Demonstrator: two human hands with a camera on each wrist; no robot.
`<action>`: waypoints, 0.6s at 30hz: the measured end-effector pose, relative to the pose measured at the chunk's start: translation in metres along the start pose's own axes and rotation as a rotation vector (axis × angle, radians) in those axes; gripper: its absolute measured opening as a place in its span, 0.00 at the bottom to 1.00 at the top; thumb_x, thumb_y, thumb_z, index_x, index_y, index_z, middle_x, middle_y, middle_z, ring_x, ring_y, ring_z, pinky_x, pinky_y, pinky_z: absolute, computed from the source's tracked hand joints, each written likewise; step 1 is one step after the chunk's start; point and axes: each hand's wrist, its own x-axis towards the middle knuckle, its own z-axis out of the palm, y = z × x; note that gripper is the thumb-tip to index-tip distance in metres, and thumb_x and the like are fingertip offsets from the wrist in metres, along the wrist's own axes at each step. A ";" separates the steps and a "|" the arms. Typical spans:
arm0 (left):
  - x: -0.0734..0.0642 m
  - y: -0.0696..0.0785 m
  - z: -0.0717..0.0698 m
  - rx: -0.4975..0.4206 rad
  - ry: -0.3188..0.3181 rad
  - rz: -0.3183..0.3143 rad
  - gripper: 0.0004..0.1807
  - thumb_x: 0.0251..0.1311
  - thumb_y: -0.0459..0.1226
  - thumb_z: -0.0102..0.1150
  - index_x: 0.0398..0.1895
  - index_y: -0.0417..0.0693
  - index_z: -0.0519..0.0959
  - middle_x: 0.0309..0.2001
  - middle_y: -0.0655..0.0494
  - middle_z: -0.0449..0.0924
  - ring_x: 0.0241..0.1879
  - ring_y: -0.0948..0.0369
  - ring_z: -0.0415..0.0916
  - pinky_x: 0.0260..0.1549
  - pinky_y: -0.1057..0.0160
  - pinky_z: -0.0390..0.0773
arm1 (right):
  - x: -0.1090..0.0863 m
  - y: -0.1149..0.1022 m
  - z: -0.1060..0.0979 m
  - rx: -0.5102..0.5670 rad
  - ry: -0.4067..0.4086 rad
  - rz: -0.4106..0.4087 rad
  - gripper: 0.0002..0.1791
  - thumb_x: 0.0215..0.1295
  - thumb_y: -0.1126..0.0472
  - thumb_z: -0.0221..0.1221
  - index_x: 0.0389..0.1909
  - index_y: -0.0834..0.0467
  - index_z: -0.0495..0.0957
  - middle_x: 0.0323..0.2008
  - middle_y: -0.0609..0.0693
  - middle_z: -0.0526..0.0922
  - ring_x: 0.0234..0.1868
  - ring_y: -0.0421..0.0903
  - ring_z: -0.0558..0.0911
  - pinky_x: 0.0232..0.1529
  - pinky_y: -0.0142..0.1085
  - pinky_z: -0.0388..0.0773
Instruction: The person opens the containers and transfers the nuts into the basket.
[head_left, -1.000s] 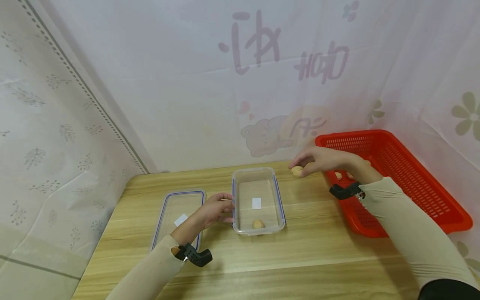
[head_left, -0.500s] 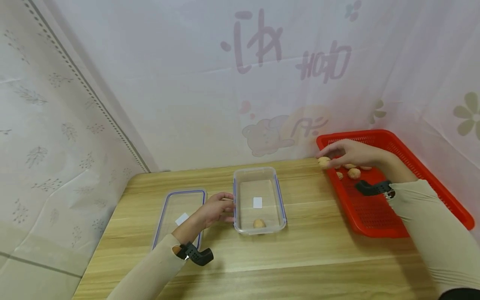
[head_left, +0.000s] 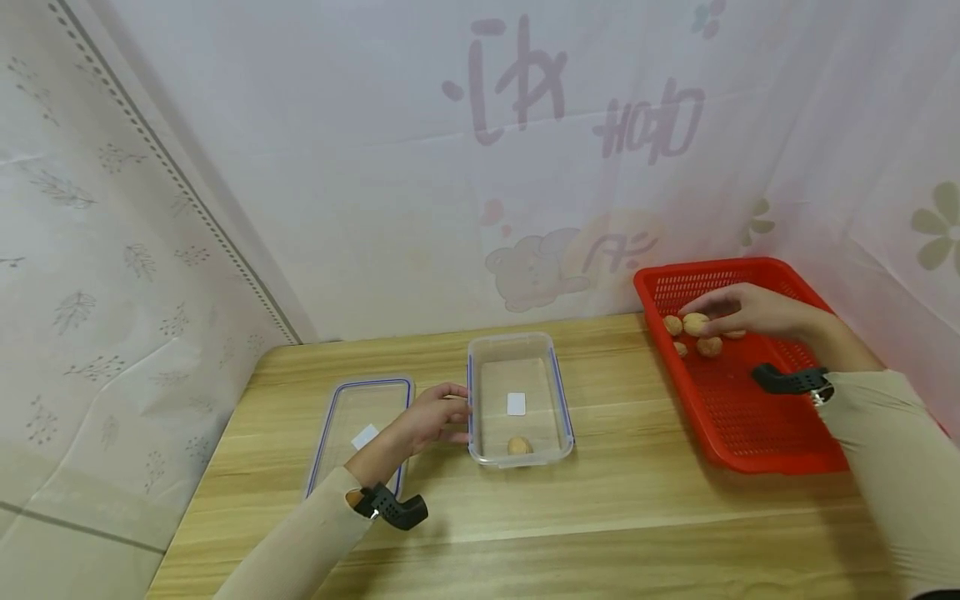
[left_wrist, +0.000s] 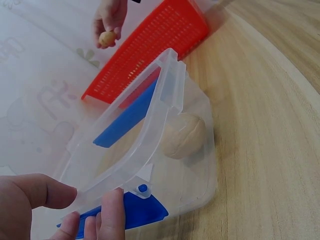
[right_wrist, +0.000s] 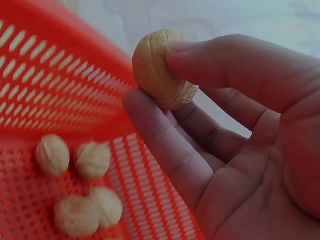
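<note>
A walnut (right_wrist: 162, 67) is pinched between the thumb and fingers of my right hand (head_left: 765, 312), held over the far left part of the red plastic basket (head_left: 697, 408). Several other walnuts lie below it on the basket floor, one walnut (right_wrist: 52, 155) close to the slotted wall. My left hand (head_left: 431, 421) rests against the left side of a clear plastic food container (head_left: 521, 375); its fingertips touch the rim and blue latch strip (left_wrist: 145, 210) from outside. Inside the container, a single walnut (head_left: 519, 446) sits at the near end, beyond a small white label (head_left: 516, 404).
The container's clear lid (head_left: 367, 400), edged with a blue seal, lies flat left of it, partly under the left forearm. A wooden table (head_left: 525, 533) carries everything. A printed curtain (head_left: 375, 208) hangs behind the table and along both sides.
My right hand has carried the walnut rightward from beside the container to above the basket. The left hand and container have stayed in place.
</note>
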 end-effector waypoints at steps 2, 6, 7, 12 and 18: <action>0.000 0.000 0.001 -0.002 -0.001 0.006 0.22 0.67 0.27 0.51 0.64 0.30 0.65 0.51 0.35 0.77 0.50 0.48 0.79 0.39 0.58 0.91 | -0.002 0.009 -0.002 -0.014 0.006 0.024 0.24 0.69 0.58 0.66 0.64 0.61 0.78 0.54 0.53 0.83 0.50 0.41 0.78 0.48 0.30 0.80; 0.001 0.000 0.001 -0.008 -0.004 0.007 0.21 0.68 0.27 0.50 0.63 0.30 0.66 0.50 0.37 0.77 0.49 0.50 0.79 0.39 0.57 0.91 | -0.008 0.026 -0.006 -0.028 0.009 0.052 0.24 0.71 0.55 0.64 0.65 0.60 0.77 0.57 0.54 0.82 0.51 0.40 0.77 0.49 0.34 0.80; 0.001 0.000 0.001 -0.008 -0.004 0.007 0.21 0.68 0.27 0.50 0.63 0.30 0.66 0.49 0.38 0.76 0.48 0.50 0.79 0.39 0.57 0.91 | -0.010 0.030 -0.006 -0.026 0.011 0.057 0.24 0.72 0.55 0.63 0.65 0.60 0.77 0.58 0.55 0.81 0.51 0.39 0.77 0.50 0.35 0.80; 0.000 0.001 0.001 -0.002 -0.001 0.008 0.21 0.69 0.28 0.50 0.63 0.30 0.65 0.50 0.38 0.76 0.49 0.50 0.79 0.39 0.57 0.91 | -0.016 0.042 -0.008 -0.032 0.025 0.081 0.25 0.72 0.54 0.63 0.65 0.62 0.76 0.61 0.59 0.79 0.52 0.39 0.77 0.52 0.39 0.79; 0.000 0.001 0.003 0.001 0.006 0.009 0.21 0.68 0.27 0.50 0.63 0.30 0.66 0.51 0.36 0.77 0.50 0.48 0.79 0.39 0.58 0.91 | -0.017 0.054 -0.006 -0.050 0.060 0.144 0.28 0.72 0.54 0.62 0.66 0.67 0.74 0.61 0.64 0.78 0.55 0.50 0.76 0.53 0.42 0.80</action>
